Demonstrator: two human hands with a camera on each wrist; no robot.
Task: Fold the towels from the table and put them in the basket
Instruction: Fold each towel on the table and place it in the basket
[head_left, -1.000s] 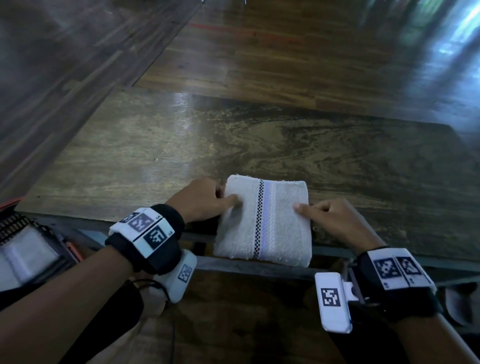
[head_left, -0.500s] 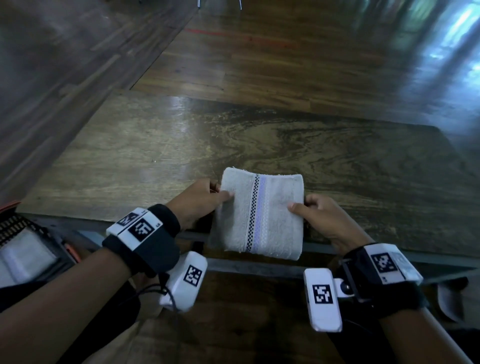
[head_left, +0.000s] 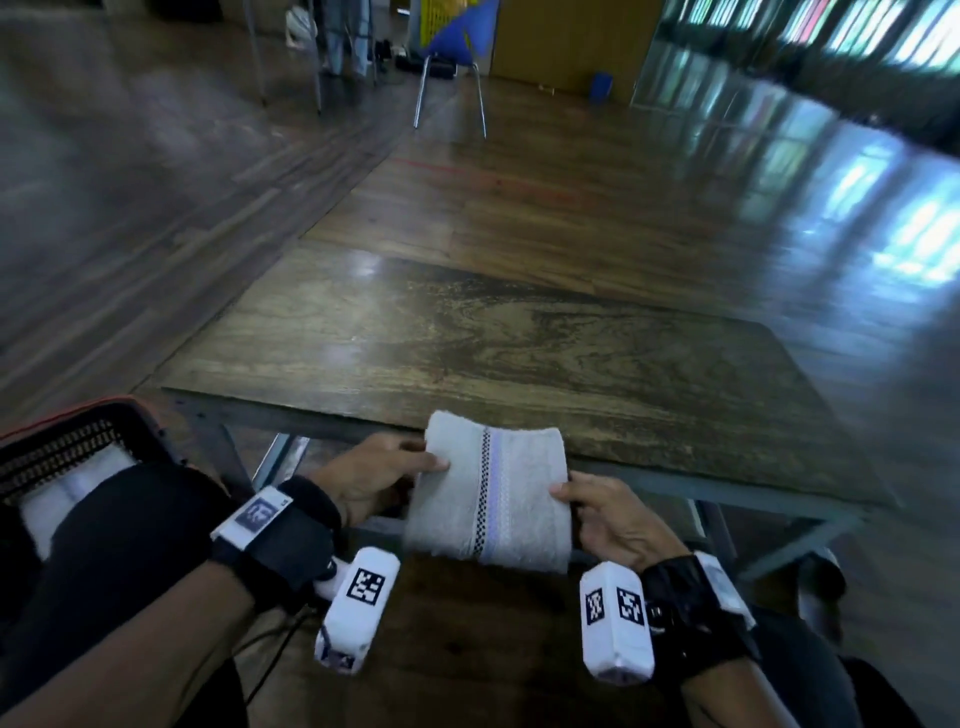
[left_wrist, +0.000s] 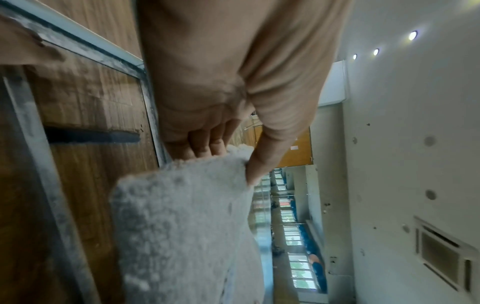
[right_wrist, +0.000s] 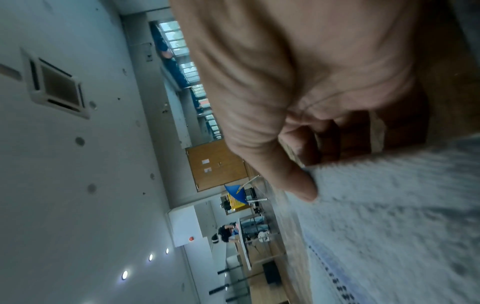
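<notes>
A folded white towel (head_left: 491, 501) with a black checkered and lilac stripe hangs in the air off the table's near edge (head_left: 649, 475). My left hand (head_left: 382, 475) pinches its left side, thumb on top and fingers beneath; in the left wrist view the towel (left_wrist: 187, 226) fills the lower middle under the left hand (left_wrist: 223, 148). My right hand (head_left: 597, 512) pinches the right side the same way; the right wrist view shows the thumb of that right hand (right_wrist: 298, 185) on the towel (right_wrist: 402, 216). The dark mesh basket (head_left: 67, 441) with an orange rim sits at the far left, holding white folded towels.
The wooden table top (head_left: 493, 353) lies ahead on a grey metal frame. Beyond it is shiny wooden floor and a blue chair (head_left: 452, 62) far back. My left arm crosses in front of the basket.
Both hands have lifted the folded towel off the table and drawn it toward me, past the near edge. The head view has tilted up, showing more of the room.
</notes>
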